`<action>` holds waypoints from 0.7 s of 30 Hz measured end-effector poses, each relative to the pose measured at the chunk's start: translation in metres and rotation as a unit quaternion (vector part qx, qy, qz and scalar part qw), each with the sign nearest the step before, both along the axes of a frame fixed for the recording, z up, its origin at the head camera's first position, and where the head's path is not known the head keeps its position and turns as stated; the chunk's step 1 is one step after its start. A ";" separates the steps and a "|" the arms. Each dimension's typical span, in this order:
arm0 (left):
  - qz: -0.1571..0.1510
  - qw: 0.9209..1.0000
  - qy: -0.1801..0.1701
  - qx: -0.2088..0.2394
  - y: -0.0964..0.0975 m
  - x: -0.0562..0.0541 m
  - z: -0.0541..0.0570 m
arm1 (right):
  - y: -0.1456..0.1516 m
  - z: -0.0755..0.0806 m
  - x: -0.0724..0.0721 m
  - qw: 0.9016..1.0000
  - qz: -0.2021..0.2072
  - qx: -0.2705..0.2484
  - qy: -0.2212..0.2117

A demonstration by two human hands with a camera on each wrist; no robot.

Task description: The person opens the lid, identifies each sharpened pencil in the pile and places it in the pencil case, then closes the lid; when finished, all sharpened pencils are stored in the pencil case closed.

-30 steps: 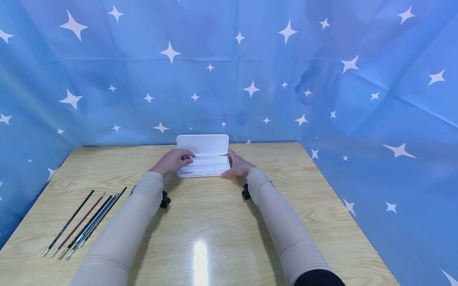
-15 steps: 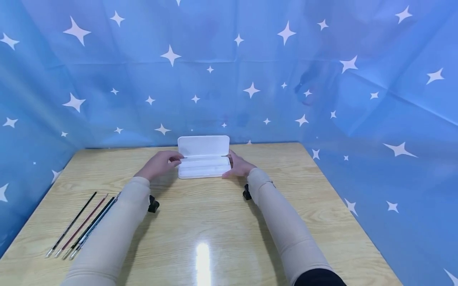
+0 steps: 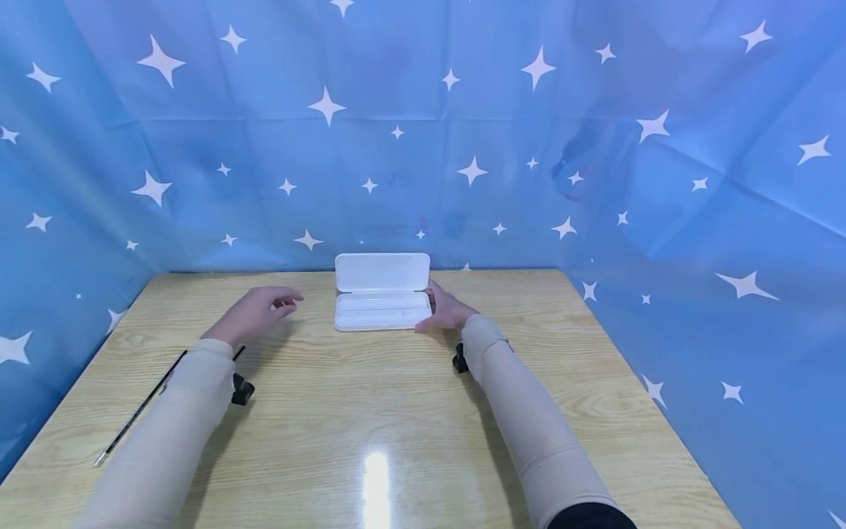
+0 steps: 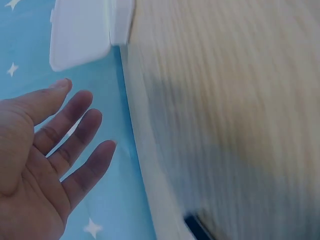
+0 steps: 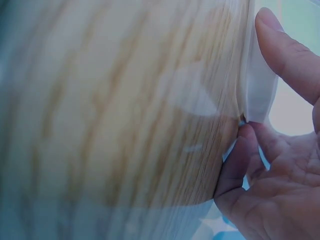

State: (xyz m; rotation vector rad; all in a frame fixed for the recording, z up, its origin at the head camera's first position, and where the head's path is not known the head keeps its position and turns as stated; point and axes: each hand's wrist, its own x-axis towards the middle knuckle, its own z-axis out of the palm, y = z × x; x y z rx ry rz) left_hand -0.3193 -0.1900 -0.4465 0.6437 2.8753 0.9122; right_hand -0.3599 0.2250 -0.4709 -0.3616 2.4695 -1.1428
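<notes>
A white case [image 3: 382, 319] with a long divided tray stands near the table's back edge, its hinged lid [image 3: 382, 272] raised. My right hand [image 3: 449, 308] holds the right end of the case, thumb at the front and fingers behind; the right wrist view shows the thumb against its white wall [image 5: 260, 90]. To the left, apart from the case, my left hand [image 3: 258, 308] hovers above the table with nothing in it. Its fingers are loosely spread in the left wrist view. A slim black stick [image 3: 142, 408] with a pale tip lies under the left forearm.
More thin sticks are mostly hidden by the left sleeve [image 3: 172, 426]; one dark end [image 3: 239, 353] shows beside it. A blue star-patterned curtain [image 3: 396, 184] hangs around the back and sides of the wooden table [image 3: 370, 397].
My left hand has let go of the case's left side and moved left, its forearm now covering most of the sticks. The right hand stays at the case's right end.
</notes>
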 end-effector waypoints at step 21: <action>0.076 0.997 -0.006 -0.019 -0.070 0.046 -0.004 | 0.001 0.001 0.003 1.000 0.004 0.006 0.000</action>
